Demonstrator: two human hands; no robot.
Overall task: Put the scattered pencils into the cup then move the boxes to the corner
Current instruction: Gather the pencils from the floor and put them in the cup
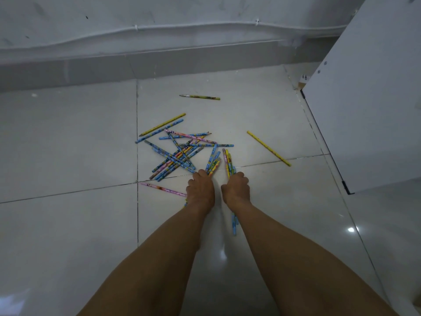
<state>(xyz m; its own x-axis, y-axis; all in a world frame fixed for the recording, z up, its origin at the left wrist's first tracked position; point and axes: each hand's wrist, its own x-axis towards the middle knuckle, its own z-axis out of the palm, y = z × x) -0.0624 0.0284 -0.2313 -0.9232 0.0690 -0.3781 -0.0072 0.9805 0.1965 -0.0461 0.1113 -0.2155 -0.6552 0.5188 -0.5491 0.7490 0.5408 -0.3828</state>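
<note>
My left hand (200,188) is curled tight round a bunch of pencils (213,161). Their ends poke out past my fingers and point toward the wall (205,10). My right hand (235,187) is curled tight round a second bunch (229,161). Some blue ends of that bunch stick out behind my wrist. My two hands are side by side, close together, low over the floor (68,144). I cannot tell if they touch it.

The pile of pencils (175,153) lies on the floor just in front of my left hand. The pencils there cross over each other. Most are blue, and some are yellow or pink. A yellow pencil (162,124) and a blue pencil (159,131) lie side by side at the far left edge of the pile. A pink pencil (163,189) lies on the floor just left of my left hand, and one end of it goes right up to that hand. A long yellow pencil (269,148) lies alone, off to the right of the pile. A green pencil (199,97) lies alone too, farther away and nearer the wall.

The floor is made of shiny white tiles with dark lines between them. A white cable (182,27) runs along the gray wall. A big white panel (369,110) stands on the right.
</note>
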